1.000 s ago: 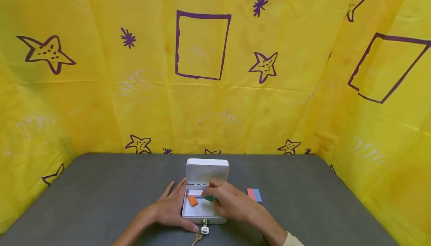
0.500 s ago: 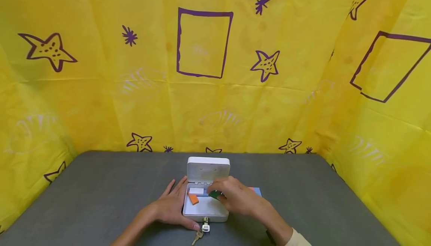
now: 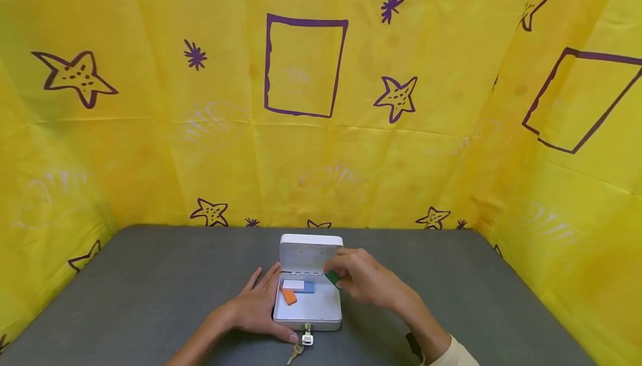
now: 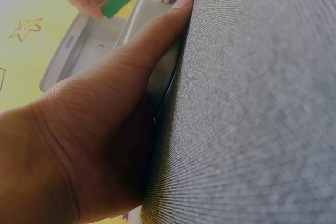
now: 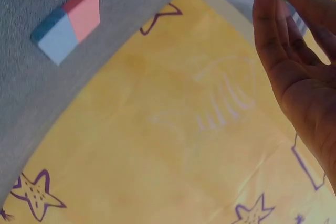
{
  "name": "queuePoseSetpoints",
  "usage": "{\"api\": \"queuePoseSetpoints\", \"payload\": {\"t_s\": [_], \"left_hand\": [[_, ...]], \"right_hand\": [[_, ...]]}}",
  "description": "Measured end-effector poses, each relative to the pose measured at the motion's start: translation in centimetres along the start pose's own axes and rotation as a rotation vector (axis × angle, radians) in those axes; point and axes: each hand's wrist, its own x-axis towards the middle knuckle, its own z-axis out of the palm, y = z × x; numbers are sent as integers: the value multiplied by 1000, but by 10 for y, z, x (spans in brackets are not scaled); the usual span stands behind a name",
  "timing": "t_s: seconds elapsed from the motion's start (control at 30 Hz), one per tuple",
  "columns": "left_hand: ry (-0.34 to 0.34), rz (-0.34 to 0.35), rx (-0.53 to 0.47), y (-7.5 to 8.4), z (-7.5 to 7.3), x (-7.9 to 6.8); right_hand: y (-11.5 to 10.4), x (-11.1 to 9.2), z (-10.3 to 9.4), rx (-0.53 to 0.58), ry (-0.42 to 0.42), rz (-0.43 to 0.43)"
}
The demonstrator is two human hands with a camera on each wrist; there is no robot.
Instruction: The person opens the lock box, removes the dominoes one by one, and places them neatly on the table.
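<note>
A small white metal cash box [image 3: 307,307] stands with its lid [image 3: 310,253] raised. My left hand [image 3: 256,306] rests along its left side, fingers straight and spread, thumb lying along the front near the lock [image 3: 307,327]. Between thumb and fingertips, my right hand [image 3: 373,279] pinches a green eraser [image 3: 332,277], held above the box's back right corner; the left wrist view also shows this green eraser [image 4: 119,2]. Inside the box lie an orange eraser [image 3: 288,297] and, behind it, a white and blue block [image 3: 294,285].
A key sits in the lock, with a second key [image 3: 296,351] hanging from it onto the grey table [image 3: 175,288]. The right wrist view shows a pink and blue eraser [image 5: 68,23] on the table; my right hand hides it in the head view. Yellow patterned cloth [image 3: 210,160] surrounds the table.
My right hand has lifted the green eraser up and to the right from inside the box, uncovering the white and blue block. The left hand has kept its place at the box.
</note>
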Motion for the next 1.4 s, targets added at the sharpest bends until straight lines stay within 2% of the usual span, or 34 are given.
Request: {"api": "queuePoseSetpoints", "payload": {"t_s": [0.17, 0.33, 0.57, 0.8, 0.93, 1.1, 1.4], "left_hand": [[-11, -13, 1, 0, -2, -1], [-10, -2, -8, -1, -1, 0], [-3, -13, -6, -4, 1, 5], [-7, -11, -18, -4, 1, 3], [-6, -4, -23, -3, 1, 1], [-9, -7, -26, -4, 1, 0], [-3, -8, -24, -5, 2, 2]], "right_hand": [[6, -2, -9, -19, -10, 8], [18, -9, -22, 1, -32, 65], [42, -26, -39, -101, -64, 227], [55, -37, -36, -109, -103, 484], [60, -39, -32, -106, -112, 592], [68, -40, -26, -84, -119, 659], [71, -42, -25, -35, -153, 717]]}}
